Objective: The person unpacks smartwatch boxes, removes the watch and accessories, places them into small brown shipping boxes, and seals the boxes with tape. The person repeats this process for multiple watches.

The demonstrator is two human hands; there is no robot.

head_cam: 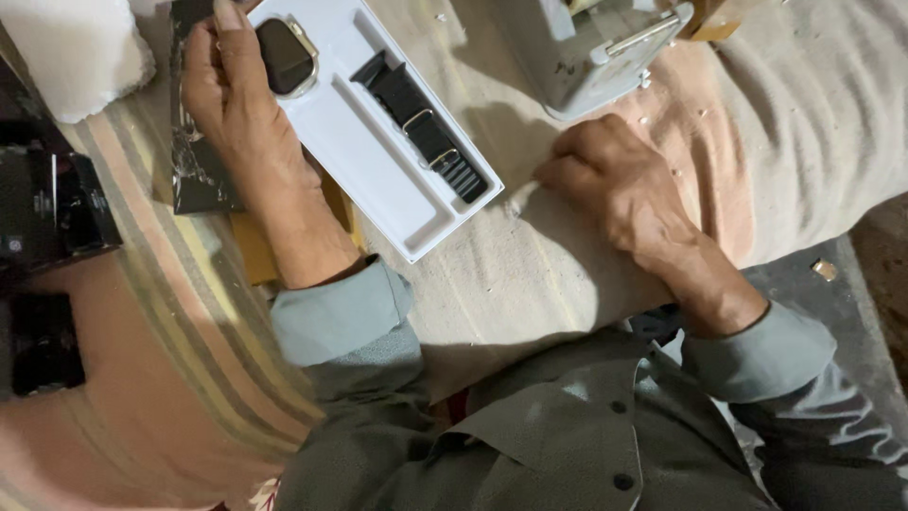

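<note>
White moulded plastic forms the packaging tray (pixel 364 156), which lies diagonally on a beige cloth (pixel 530 274) at the far left of the scene. A smartwatch body (pixel 286 55) with a dark screen and a gold-coloured case sits in the tray's far compartment. A black watch strap (pixel 421 125) with metal loops lies in the long compartment to the right of it.

The left hand (pixel 227 99) rests at the far-left edge of the tray, fingers curled, with the fingertips (pixel 225 17) just beside the watch body; whether they grip it cannot be told. A dark printed sleeve (pixel 194 175) lies under this hand.

The right hand (pixel 615 180) is to the right of the tray, on the cloth, fingers clenched around a small pale scrap (pixel 520 199). A grey metal machine (pixel 591 47) stands beyond it. Black boxes (pixel 47 218) sit at the left edge.
</note>
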